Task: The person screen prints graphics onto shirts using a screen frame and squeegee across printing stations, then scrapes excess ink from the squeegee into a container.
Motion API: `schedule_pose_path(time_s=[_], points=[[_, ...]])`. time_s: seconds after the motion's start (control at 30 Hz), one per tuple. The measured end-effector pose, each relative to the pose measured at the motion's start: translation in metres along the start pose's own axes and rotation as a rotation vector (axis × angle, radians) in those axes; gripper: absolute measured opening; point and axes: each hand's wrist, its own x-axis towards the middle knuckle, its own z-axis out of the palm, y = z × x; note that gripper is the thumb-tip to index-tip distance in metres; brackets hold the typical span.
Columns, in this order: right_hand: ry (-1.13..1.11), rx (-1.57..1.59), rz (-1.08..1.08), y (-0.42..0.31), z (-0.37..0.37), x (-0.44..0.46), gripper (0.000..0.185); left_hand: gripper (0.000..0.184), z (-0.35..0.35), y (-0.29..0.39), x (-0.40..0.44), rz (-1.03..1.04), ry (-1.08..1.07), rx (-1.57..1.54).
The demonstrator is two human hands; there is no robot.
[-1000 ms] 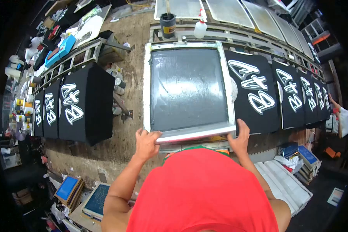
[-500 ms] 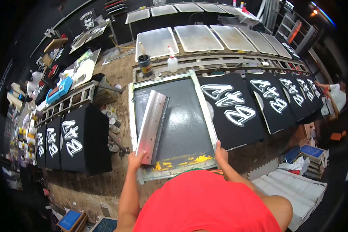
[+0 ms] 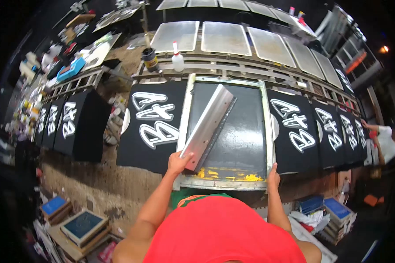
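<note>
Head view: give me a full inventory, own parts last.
Framed screen: one, dark with pale frame, centre
Metal bar: one, silver, slanting across the screen
Streaks: several, yellow, screen's near end
Lettered cloths: at least eight, black and white, either side of the screen
Spray bottle: one, white, red-topped, beyond the screen
Tub: one, dark, left of the bottle
Flat panels: several, grey, beyond the bottle
Box-like item: one, blue, upper left
Stacked frames: several, blue-faced, lower left and right
Small containers: many, mixed colours, far left
Other person: one, pale top, far right
Own garment: one, red, bottom centre
Left hand: one, bare, at the bar's near end
Right hand: one, bare, on the screen's near right edge
</note>
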Motion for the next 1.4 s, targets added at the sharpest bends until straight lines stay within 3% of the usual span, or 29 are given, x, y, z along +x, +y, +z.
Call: schedule_pose_path(time_s=[0.1, 0.2, 0.37, 0.57, 0.9, 1.0, 1.1, 1.2, 1.27, 1.33, 1.37, 1.4], points=[[-0.042, 0.085, 0.005, 0.019, -0.002, 0.048, 0.098, 0.053, 0.022, 0.015, 0.001, -0.001, 0.080, 0.010], [-0.064, 0.165, -0.139, 0.016, -0.011, 0.048, 0.094, 0.054, 0.030, 0.033, 0.003, 0.017, 0.145, 0.039], [0.075, 0.291, -0.254, 0.001, -0.022, 0.044, 0.064, 0.051, 0.041, 0.050, 0.015, 0.038, 0.156, 0.102], [0.142, 0.136, -0.291, 0.019, 0.003, 0.069, 0.063, 0.054, 0.056, 0.029, 0.028, 0.036, 0.149, 0.118], [0.031, 0.111, -0.163, 0.016, 0.019, 0.079, 0.068, 0.066, 0.076, -0.003, 0.048, 0.039, 0.086, 0.141], [0.052, 0.076, -0.182, 0.032, 0.015, 0.104, 0.065, 0.066, 0.073, -0.008, 0.048, 0.019, 0.038, 0.136], [-0.063, 0.087, -0.188, 0.009, 0.000, 0.125, 0.048, 0.060, 0.063, -0.001, 0.046, 0.002, 0.019, 0.151], [0.053, -0.112, -0.851, -0.090, -0.027, 0.109, 0.046, 0.049, 0.038, 0.028, 0.045, 0.097, 0.006, 0.293], [0.108, -0.304, -1.271, -0.151, -0.036, 0.110, 0.071, 0.044, 0.020, 0.057, 0.051, 0.177, -0.048, 0.399], [0.041, -0.519, -1.369, -0.224, -0.044, 0.079, 0.093, 0.031, 0.007, 0.083, 0.067, 0.396, -0.091, 0.615], [-0.015, -0.607, -1.420, -0.244, -0.040, 0.085, 0.102, 0.031, 0.004, 0.092, 0.077, 0.388, -0.104, 0.619], [-0.043, -0.691, -1.439, -0.259, -0.032, 0.087, 0.099, 0.027, 0.003, 0.102, 0.089, 0.532, -0.093, 0.637]])
